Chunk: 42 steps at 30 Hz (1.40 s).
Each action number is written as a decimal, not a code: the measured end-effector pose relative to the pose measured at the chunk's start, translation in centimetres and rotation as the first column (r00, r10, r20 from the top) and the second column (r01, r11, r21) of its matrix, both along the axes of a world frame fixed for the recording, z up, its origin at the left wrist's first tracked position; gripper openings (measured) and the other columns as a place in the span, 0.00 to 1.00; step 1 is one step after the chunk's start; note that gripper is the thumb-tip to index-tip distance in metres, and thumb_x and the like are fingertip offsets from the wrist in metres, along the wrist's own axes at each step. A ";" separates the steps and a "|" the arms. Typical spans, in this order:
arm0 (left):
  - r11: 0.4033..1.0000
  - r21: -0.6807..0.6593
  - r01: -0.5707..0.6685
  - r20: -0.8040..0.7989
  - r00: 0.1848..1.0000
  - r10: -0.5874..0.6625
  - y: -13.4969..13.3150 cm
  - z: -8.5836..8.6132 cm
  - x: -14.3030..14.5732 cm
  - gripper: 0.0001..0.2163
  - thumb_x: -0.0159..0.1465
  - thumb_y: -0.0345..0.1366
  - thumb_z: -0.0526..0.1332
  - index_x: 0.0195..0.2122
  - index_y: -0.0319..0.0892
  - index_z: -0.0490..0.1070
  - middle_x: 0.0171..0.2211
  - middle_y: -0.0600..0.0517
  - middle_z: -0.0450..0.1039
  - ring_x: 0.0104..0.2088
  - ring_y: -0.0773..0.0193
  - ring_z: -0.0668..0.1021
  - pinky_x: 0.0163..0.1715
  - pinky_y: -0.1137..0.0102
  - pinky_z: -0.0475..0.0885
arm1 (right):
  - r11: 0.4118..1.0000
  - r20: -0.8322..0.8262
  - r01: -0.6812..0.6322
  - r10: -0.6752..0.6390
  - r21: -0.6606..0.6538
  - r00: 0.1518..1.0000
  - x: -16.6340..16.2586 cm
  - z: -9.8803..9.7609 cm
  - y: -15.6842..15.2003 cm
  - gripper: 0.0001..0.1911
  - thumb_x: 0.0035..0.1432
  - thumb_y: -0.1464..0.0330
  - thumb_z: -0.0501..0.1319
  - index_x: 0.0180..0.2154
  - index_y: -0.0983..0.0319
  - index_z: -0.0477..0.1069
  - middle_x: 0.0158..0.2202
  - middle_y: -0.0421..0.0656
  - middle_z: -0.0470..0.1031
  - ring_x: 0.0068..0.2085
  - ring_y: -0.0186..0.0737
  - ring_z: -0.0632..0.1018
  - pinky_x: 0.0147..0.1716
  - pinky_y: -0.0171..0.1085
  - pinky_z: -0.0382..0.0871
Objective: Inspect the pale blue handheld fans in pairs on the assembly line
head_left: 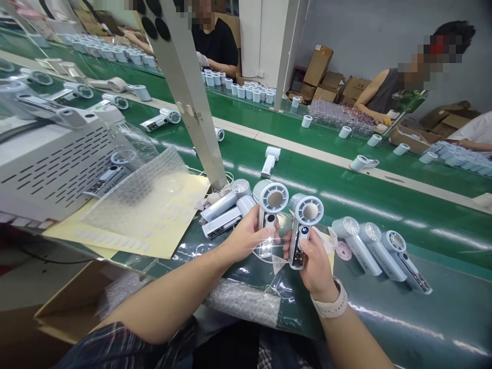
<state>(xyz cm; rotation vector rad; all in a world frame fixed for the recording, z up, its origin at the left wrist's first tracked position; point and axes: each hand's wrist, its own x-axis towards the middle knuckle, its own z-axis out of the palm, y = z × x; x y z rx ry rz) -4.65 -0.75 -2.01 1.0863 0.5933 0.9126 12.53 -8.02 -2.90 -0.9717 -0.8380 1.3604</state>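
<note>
My left hand (pixel 249 233) is wrapped round the handle of a light blue handheld fan (pixel 273 199), its round head pointing up. In my right hand (pixel 315 256), closed the same way, is a second handheld fan (pixel 307 211) with a lit display on its handle. The two fans stand side by side, a small gap between them. Left of my left hand, more fans (pixel 223 218) lie in a small pile. Several fans (pixel 371 251) rest in a row to the right of my right hand. The backs of both handles are hidden by my fingers.
A metal post (pixel 192 97) rises just beyond my left hand. Bubble wrap (pixel 138 189) lies on a yellow sticker sheet (pixel 180 230), beside a white vented box (pixel 65 159). A green conveyor (pixel 323 179) carries fans and fan parts. Co-workers (pixel 219 43) sit across it. An open carton (pixel 69 302) is lower left.
</note>
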 end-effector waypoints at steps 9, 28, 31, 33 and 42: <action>0.995 -0.095 -0.019 0.087 0.996 0.027 0.1 -0.4 -0.3 0.25 0.61 0.53 0.64 0.50 0.45 0.58 0.36 0.51 0.76 0.23 0.62 0.79 0.21 0.68 0.73 | 0.999 -0.107 0.002 -0.007 -0.052 0.994 -0.2 0.4 0.2 0.13 0.64 0.56 0.61 0.43 0.58 0.70 0.35 0.42 0.77 0.27 0.38 0.75 0.23 0.37 0.71; 0.991 -0.027 0.135 0.264 0.957 -0.123 -0.7 -0.2 -0.3 0.22 0.64 0.48 0.66 0.51 0.47 0.58 0.48 0.46 0.76 0.33 0.58 0.84 0.31 0.65 0.79 | 0.996 -0.155 0.035 -0.047 -0.081 0.987 0.5 0.9 0.2 0.12 0.63 0.56 0.62 0.40 0.58 0.73 0.35 0.44 0.77 0.28 0.42 0.75 0.24 0.40 0.72; 0.989 0.006 0.147 0.272 0.952 -0.143 -0.9 -0.4 -0.4 0.22 0.65 0.48 0.66 0.53 0.47 0.58 0.50 0.45 0.75 0.35 0.57 0.85 0.32 0.65 0.80 | 0.993 -0.207 0.016 -0.039 -0.113 0.978 0.4 1.0 0.1 0.15 0.64 0.55 0.61 0.39 0.60 0.75 0.34 0.44 0.76 0.29 0.41 0.76 0.24 0.38 0.71; 0.988 0.014 0.153 0.270 0.951 -0.152 -1.0 -0.5 -0.4 0.23 0.65 0.48 0.66 0.54 0.48 0.58 0.50 0.45 0.74 0.35 0.56 0.85 0.33 0.64 0.80 | 0.994 -0.232 -0.005 -0.020 -0.107 0.972 0.3 1.1 0.1 0.17 0.64 0.54 0.59 0.38 0.61 0.75 0.33 0.45 0.76 0.28 0.40 0.75 0.23 0.37 0.71; 0.980 0.038 0.193 0.326 0.925 -0.195 -1.1 -0.3 -0.4 0.21 0.66 0.47 0.66 0.53 0.48 0.58 0.49 0.46 0.75 0.36 0.56 0.85 0.32 0.65 0.80 | 0.992 -0.254 -0.123 0.127 0.029 0.959 0.4 2.2 0.0 0.21 0.66 0.53 0.56 0.35 0.62 0.77 0.27 0.44 0.74 0.23 0.39 0.74 0.20 0.36 0.69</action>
